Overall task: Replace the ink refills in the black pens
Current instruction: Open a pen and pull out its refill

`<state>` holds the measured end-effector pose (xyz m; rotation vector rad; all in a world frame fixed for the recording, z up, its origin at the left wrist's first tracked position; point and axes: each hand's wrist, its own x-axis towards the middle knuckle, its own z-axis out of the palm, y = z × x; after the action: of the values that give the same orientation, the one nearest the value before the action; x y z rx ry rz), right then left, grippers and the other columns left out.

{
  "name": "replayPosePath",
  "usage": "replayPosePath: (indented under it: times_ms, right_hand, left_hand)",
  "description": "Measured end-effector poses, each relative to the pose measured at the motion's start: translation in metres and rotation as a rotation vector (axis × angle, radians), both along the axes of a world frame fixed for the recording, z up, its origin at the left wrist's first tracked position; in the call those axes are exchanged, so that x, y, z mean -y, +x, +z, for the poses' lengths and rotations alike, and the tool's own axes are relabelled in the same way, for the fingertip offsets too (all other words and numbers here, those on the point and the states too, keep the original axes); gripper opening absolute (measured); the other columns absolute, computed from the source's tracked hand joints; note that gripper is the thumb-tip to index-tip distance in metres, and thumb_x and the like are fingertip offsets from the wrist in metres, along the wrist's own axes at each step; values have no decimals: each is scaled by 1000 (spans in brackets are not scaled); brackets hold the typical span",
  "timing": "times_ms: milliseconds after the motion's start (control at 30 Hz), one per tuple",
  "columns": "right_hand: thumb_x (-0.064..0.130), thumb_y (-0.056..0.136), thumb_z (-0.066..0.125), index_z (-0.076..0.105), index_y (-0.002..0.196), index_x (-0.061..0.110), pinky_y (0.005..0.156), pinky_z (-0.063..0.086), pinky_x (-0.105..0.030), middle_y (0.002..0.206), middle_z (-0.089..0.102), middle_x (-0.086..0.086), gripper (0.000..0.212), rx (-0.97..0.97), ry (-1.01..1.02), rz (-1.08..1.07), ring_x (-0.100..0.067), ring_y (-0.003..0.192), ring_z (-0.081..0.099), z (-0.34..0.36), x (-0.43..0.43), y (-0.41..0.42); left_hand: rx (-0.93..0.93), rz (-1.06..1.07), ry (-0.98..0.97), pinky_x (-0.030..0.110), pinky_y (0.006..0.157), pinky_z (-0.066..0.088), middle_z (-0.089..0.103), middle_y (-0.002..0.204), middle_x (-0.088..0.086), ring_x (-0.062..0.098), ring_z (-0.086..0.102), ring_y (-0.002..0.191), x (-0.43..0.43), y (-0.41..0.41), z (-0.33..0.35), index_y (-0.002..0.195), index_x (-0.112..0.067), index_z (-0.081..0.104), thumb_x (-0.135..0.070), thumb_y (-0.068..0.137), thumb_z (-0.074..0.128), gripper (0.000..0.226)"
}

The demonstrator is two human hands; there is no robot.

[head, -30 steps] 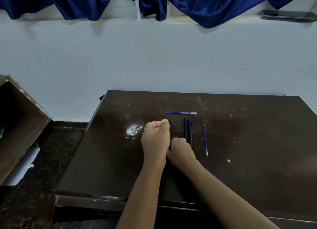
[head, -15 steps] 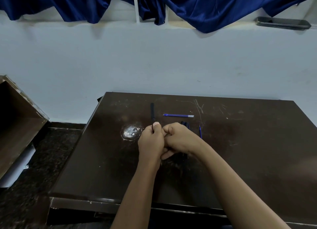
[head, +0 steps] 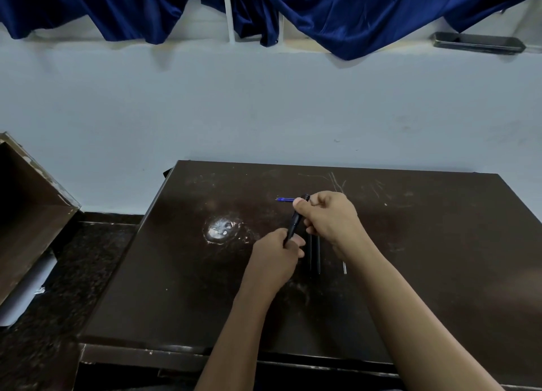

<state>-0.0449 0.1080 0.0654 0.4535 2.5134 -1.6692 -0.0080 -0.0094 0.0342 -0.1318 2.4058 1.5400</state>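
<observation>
A black pen [head: 295, 222] slants above the dark brown table [head: 440, 258], held by both hands. My left hand [head: 275, 255] grips its lower end. My right hand [head: 331, 217] grips its upper end, thumb near the top. Two more black pens [head: 314, 253] lie side by side on the table under my right wrist. A blue refill [head: 284, 199] lies flat behind the hands, partly hidden by my right thumb. The tip of another refill [head: 345, 268] shows beside my right forearm.
A pale scuffed patch [head: 220, 229] marks the table left of the hands. A brown cabinet [head: 26, 214] stands to the left over a dark speckled floor [head: 67, 273]. Blue curtains [head: 322, 12] hang over the white wall behind.
The pen has been lifted off the table and tilted. My right hand moved up and right to its upper end; my left hand slid down to the lower end.
</observation>
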Motion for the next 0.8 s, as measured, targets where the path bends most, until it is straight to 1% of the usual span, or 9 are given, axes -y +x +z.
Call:
replayPosePath:
  times_ms: [100, 167, 200, 300, 367, 467, 600, 700, 800]
  right_hand:
    - [27, 86, 65, 56, 60, 12, 62, 53, -27, 50, 59, 3, 31, 20, -15, 37, -10, 48, 56, 0, 6, 1]
    - [25, 86, 65, 58, 64, 9, 49, 46, -19, 49, 57, 3, 28, 39, -73, 53, -8, 44, 53, 1, 10, 3]
    - [24, 86, 65, 60, 66, 7, 48, 44, -20, 49, 55, 1, 26, 42, -100, 57, -9, 44, 51, 1, 12, 4]
    - [22, 87, 63, 64, 69, 4, 57, 39, -30, 52, 55, -4, 25, 27, -175, 50, -15, 52, 46, 4, 17, 5]
    - [21, 88, 62, 67, 72, 4, 57, 39, -28, 51, 57, -1, 24, 22, -210, 53, -12, 50, 47, 5, 19, 4]
    - [18, 90, 59, 67, 73, 6, 50, 38, -19, 41, 52, 8, 22, 35, -253, 71, -4, 41, 46, 8, 20, 4]
    - [10, 91, 55, 63, 69, 9, 45, 38, -16, 41, 51, 7, 23, 33, -372, 60, -9, 44, 45, 11, 16, 3]
    - [10, 92, 53, 65, 78, 4, 51, 39, -23, 44, 49, 3, 19, 34, -413, 52, -13, 46, 43, 9, 16, 2]
    - [12, 94, 51, 65, 86, 6, 54, 39, -25, 55, 51, 0, 17, -1, -442, -76, -11, 50, 43, 7, 11, -4]
  left_hand:
    - [-44, 90, 98, 26, 67, 45, 63, 74, -7, 7, 55, 70, -4, 0, 2, 84, -22, 63, -35, 97, 37, 32]
    - [-100, 153, 42, 22, 59, 37, 60, 69, -7, 4, 52, 64, -4, -2, 2, 78, -22, 62, -37, 98, 34, 37]
    - [-126, 170, 2, 20, 56, 34, 59, 69, -7, 2, 52, 63, -4, -2, 2, 76, -24, 62, -36, 97, 34, 36]
    - [-159, 213, -24, 18, 53, 32, 61, 67, -5, -4, 51, 55, 0, -3, 5, 71, -29, 63, -39, 93, 39, 34]
    - [-182, 232, -9, 20, 52, 34, 65, 70, 1, -5, 49, 51, 3, -4, 5, 69, -30, 63, -40, 92, 41, 33]
    - [-210, 230, -9, 22, 55, 38, 68, 77, 4, 0, 50, 54, 5, -6, 6, 69, -29, 63, -42, 90, 42, 32]
    - [-230, 200, 8, 28, 59, 42, 68, 79, 5, 11, 56, 62, 2, -4, 6, 72, -26, 62, -47, 89, 42, 33]
    - [-225, 201, -17, 22, 54, 38, 67, 73, 2, 0, 50, 53, 0, -2, 6, 70, -27, 62, -47, 90, 42, 35]
    - [-146, 182, -22, 20, 52, 33, 59, 58, -7, -10, 51, 53, -2, -1, 7, 65, -28, 65, -50, 92, 40, 42]
